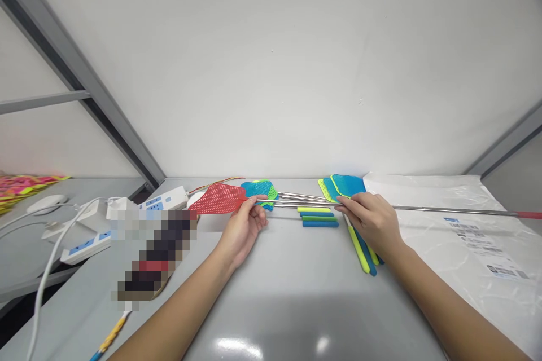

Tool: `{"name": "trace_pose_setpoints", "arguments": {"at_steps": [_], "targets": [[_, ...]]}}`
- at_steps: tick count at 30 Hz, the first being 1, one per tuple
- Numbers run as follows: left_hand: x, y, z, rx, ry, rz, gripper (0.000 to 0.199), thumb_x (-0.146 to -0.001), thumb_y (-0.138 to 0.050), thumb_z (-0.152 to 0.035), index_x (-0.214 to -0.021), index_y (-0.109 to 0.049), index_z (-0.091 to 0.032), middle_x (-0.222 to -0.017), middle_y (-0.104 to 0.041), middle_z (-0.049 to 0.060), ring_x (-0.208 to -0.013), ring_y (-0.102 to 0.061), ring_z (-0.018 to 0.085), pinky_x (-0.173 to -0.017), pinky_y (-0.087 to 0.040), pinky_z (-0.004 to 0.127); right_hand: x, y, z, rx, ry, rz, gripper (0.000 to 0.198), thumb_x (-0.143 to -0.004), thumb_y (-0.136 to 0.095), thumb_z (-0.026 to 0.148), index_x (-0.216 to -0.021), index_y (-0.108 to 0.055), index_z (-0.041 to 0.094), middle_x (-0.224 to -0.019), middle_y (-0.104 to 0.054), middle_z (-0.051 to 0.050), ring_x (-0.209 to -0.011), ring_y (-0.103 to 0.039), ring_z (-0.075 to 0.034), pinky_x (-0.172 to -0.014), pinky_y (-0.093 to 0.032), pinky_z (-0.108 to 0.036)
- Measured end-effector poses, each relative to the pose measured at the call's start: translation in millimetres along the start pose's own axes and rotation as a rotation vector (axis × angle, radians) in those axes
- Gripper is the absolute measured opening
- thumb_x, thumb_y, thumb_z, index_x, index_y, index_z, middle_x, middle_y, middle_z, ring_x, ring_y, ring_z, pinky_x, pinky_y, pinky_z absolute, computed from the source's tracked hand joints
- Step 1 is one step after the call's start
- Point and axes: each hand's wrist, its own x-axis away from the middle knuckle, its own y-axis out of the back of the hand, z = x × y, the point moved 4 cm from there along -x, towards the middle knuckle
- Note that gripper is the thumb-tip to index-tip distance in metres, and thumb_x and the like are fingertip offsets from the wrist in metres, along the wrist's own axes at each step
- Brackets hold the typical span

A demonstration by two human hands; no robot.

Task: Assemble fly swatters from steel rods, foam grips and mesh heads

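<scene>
A red fly swatter (218,198) with a long, thin metal telescopic rod stretches across the desk, its mesh head at the left and its red handle end at the far right. My left hand (245,228) pinches it just where the rod meets the head. Farther right, my right hand (375,223) is closed on the rod, palm down. Blue and green fly swatter heads (258,188) lie behind my left hand, their rods running right to several stacked handles (319,224). More blue and yellow-green heads (349,185) lie behind my right hand, with handles (359,251) below it partly covered.
White power strips (84,248) and cables lie at the left, beside a pixelated phone-like object (154,259). A white plastic mailing bag (457,237) with a printed label covers the right side. A white wall (279,67) rises behind the grey desk (279,293).
</scene>
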Motion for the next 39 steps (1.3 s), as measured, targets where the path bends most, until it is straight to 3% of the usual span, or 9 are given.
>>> {"name": "trace_pose_setpoints", "arguments": {"at_steps": [7,11,23,26,29,32,39], "targets": [[-2,5,-4,0.133,-0.030,-0.080,0.027,-0.080,-0.062,-0.036,-0.100,-0.064,-0.018,-0.068,-0.054,-0.003,-0.051,-0.047,0.007,-0.055,-0.042,0.022,-4,1,0,-0.023,0.021,-0.054,0.019,-0.093,-0.054,0.028,-0.101,-0.069,0.021,-0.076,-0.059,-0.004,-0.070,-0.049,-0.016,-0.063,-0.031,-0.030],[-2,11,-12,0.197,-0.117,-0.179,0.026,-0.081,-0.059,-0.043,-0.088,-0.062,-0.018,-0.071,-0.055,-0.002,-0.051,-0.045,0.008,-0.054,-0.041,0.023,-3,-1,-2,-0.054,-0.002,-0.061,0.019,-0.093,-0.053,0.025,-0.102,-0.069,0.020,-0.078,-0.059,-0.005,-0.074,-0.050,-0.017,-0.065,-0.033,-0.030],[-1,13,-20,0.013,-0.291,-0.221,0.022,-0.078,-0.070,-0.036,-0.080,-0.061,-0.016,-0.059,-0.040,-0.006,-0.050,-0.034,0.006,-0.050,-0.033,0.020,-1,-2,-3,-0.085,-0.021,-0.100,0.014,-0.092,-0.056,0.023,-0.096,-0.069,0.019,-0.077,-0.059,-0.003,-0.070,-0.048,-0.015,-0.064,-0.032,-0.030],[6,7,-7,-0.033,-0.225,-0.267,0.029,-0.072,-0.075,-0.036,-0.069,-0.054,-0.017,-0.059,-0.037,-0.007,-0.049,-0.030,0.005,-0.048,-0.030,0.020,-3,-1,7,-0.085,-0.002,-0.115,0.013,-0.092,-0.056,0.023,-0.094,-0.068,0.020,-0.075,-0.059,-0.003,-0.070,-0.049,-0.014,-0.064,-0.031,-0.030],[17,-10,10,-0.102,-0.115,-0.187,0.034,-0.074,-0.073,-0.040,-0.066,-0.049,-0.018,-0.058,-0.033,-0.007,-0.048,-0.028,0.005,-0.046,-0.027,0.020,-7,0,28,-0.088,0.035,-0.116,0.011,-0.092,-0.057,0.024,-0.091,-0.068,0.021,-0.072,-0.059,-0.001,-0.067,-0.048,-0.013,-0.063,-0.029,-0.029],[26,-23,17,-0.128,-0.115,-0.110,0.030,-0.078,-0.069,-0.042,-0.069,-0.051,-0.019,-0.054,-0.030,-0.008,-0.047,-0.025,0.006,-0.045,-0.024,0.021,-10,1,45,-0.088,0.029,-0.114,0.013,-0.093,-0.056,0.023,-0.086,-0.066,0.021,-0.068,-0.058,0.000,-0.064,-0.045,-0.013,-0.062,-0.027,-0.029],[28,-21,23,-0.192,-0.035,-0.164,0.035,-0.081,-0.062,-0.050,-0.088,-0.064,-0.016,-0.051,-0.039,-0.007,-0.046,-0.022,0.006,-0.044,-0.023,0.021,-13,3,55,-0.018,0.044,-0.136,0.011,-0.092,-0.056,0.022,-0.085,-0.064,0.020,-0.065,-0.057,0.001,-0.064,-0.045,-0.013,-0.062,-0.025,-0.030]]}}
